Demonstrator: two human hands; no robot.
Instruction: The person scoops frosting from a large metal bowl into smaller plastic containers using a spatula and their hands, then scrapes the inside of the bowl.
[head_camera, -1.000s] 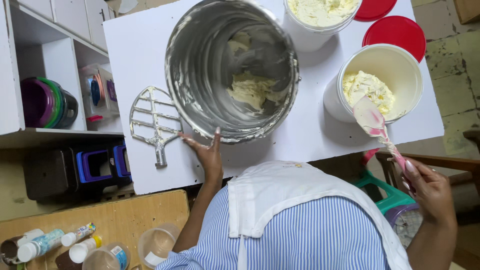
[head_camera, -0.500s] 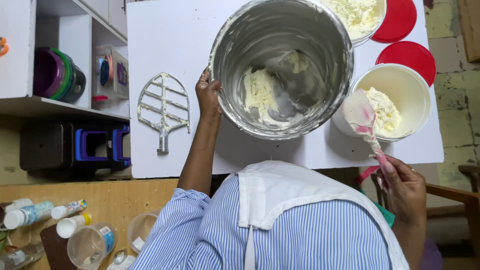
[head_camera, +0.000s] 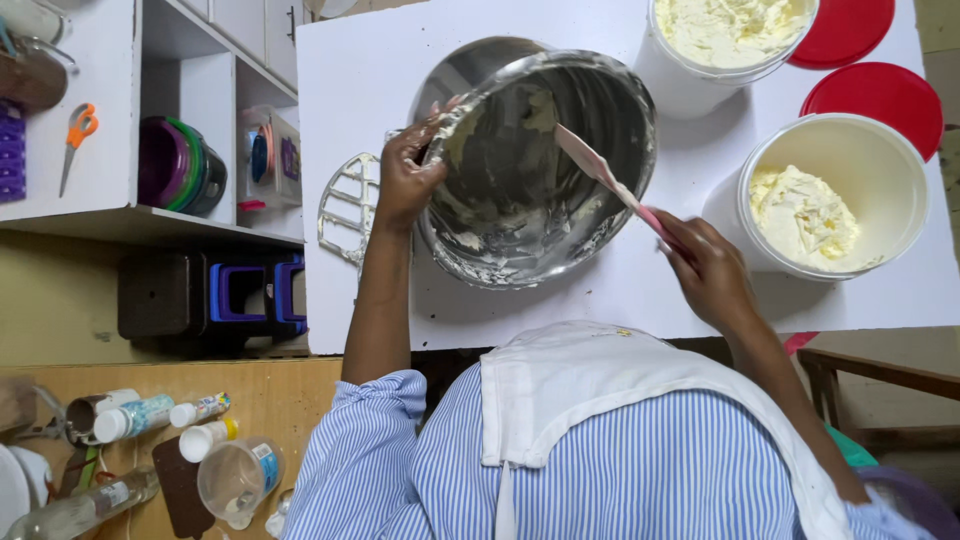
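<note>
Bowl (head_camera: 530, 170): tilted on desk (head_camera: 620, 300), rim clamped by left hand (head_camera: 405, 180). Spatula (head_camera: 600, 170): gripped by right hand (head_camera: 705, 265), blade inside. Advice: hold tilt firm, scrape along wall. Tub (head_camera: 840, 195): right of right hand.

Count, head view:

- One large steel mixing bowl (head_camera: 530, 170), tilted, smeared with cream.
- Two white round plastic tubs of pale cream: one at the top edge (head_camera: 720, 40), one at right (head_camera: 835, 195).
- Two red round lids (head_camera: 850, 30) (head_camera: 885, 100).
- One pink-and-white silicone spatula (head_camera: 610, 180).
- One metal flat beater attachment (head_camera: 345, 210).
- One white counter (head_camera: 640, 290).
- One pair of orange-handled scissors (head_camera: 78, 135).
- Two hands: left (head_camera: 405, 180), right (head_camera: 705, 270).
- Small white-capped bottles at lower left (head_camera: 150, 415): at least four (clutter, exact count unclear).
- One clear measuring cup (head_camera: 235, 480).
</note>
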